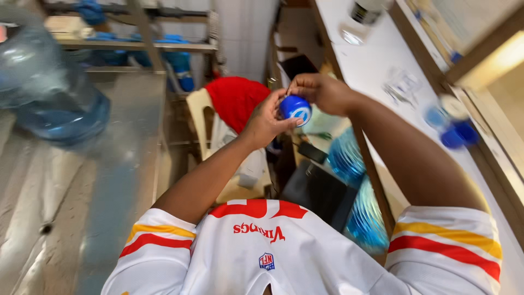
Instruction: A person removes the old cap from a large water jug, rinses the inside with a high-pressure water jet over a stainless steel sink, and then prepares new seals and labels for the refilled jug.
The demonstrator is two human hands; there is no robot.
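Hands [297,104] pinch blue cap [295,108], seemingly clear of counter edge [364,158].

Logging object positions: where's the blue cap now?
Head view, centre: blue cap held between both hands, left hand and right hand, above the red cloth.

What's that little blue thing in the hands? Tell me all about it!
The blue cap is small and round, seemingly plastic, with a white mark on the side facing us. It is held up in the air, tilted. The left hand grips it from the side and below, and the right hand pinches its top edge. Behind it sits a red cloth on a chair.
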